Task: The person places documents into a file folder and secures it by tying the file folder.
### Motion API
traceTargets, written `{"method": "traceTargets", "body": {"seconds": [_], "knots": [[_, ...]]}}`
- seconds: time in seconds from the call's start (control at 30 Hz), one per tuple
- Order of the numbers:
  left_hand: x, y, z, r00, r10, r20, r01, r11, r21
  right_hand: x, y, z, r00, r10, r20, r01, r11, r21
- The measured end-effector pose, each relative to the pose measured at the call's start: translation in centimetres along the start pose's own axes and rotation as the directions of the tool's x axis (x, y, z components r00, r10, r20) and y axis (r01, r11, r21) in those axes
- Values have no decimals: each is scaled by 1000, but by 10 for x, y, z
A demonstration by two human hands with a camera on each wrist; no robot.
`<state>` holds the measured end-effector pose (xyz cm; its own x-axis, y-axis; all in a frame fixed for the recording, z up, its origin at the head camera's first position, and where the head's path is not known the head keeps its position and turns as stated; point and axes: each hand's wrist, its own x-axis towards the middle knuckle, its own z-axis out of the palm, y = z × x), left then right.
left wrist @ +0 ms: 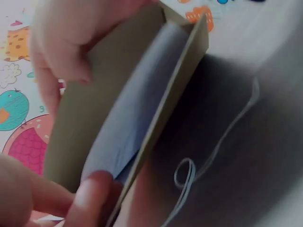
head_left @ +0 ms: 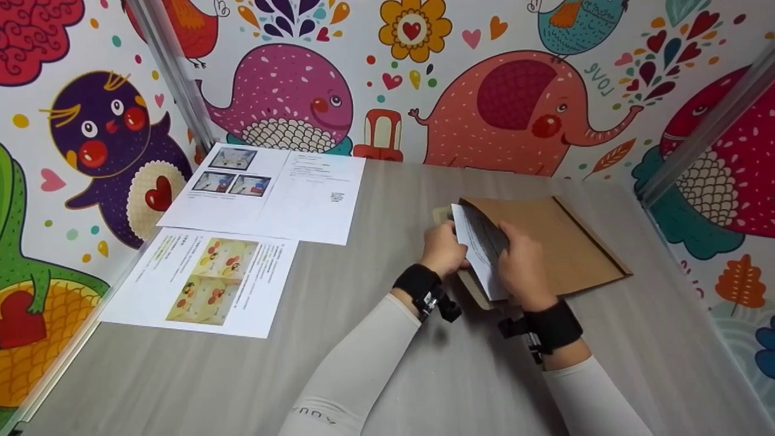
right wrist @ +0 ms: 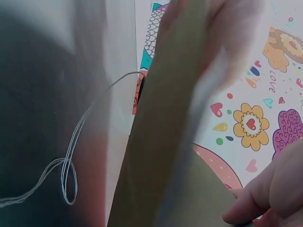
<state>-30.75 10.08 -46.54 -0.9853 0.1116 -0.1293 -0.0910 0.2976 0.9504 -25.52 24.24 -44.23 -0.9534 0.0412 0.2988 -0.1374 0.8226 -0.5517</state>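
A brown kraft-paper document envelope (head_left: 572,242) is tilted up over the right half of the table, its mouth spread apart. White printed sheets (head_left: 476,251) stand in the mouth, and in the left wrist view the paper (left wrist: 135,99) curves between the two brown panels. My left hand (head_left: 445,248) grips the left edge of the mouth, its thumb against the paper. My right hand (head_left: 524,266) holds the opposite panel of the envelope, partly hiding the sheets. Loose white string (left wrist: 187,175) dangles in a loop beside the envelope.
Two printed sheets lie to the left: one with small photos (head_left: 260,194), one with a yellow picture (head_left: 209,281) nearer the front. Behind the table is a cartoon-printed wall (head_left: 387,79), with metal posts (head_left: 175,72) at its corners. Both wrists wear black camera straps (head_left: 554,327).
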Motion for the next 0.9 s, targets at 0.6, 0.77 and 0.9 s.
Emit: {"method": "traceTargets", "body": {"seconds": [0.6, 0.77, 0.9], "knots": [[7, -8, 10, 999, 8, 41, -5, 996, -90, 0, -3, 0, 1000, -23, -4, 23, 1000, -10], [3, -12, -10, 998, 25, 50, -19, 994, -104, 1, 1, 4, 1000, 6, 26, -6, 1000, -8], [-2, -21, -31, 998, 51, 39, -50, 998, -28, 0, 5, 7, 995, 41, 88, -44, 999, 24]]}}
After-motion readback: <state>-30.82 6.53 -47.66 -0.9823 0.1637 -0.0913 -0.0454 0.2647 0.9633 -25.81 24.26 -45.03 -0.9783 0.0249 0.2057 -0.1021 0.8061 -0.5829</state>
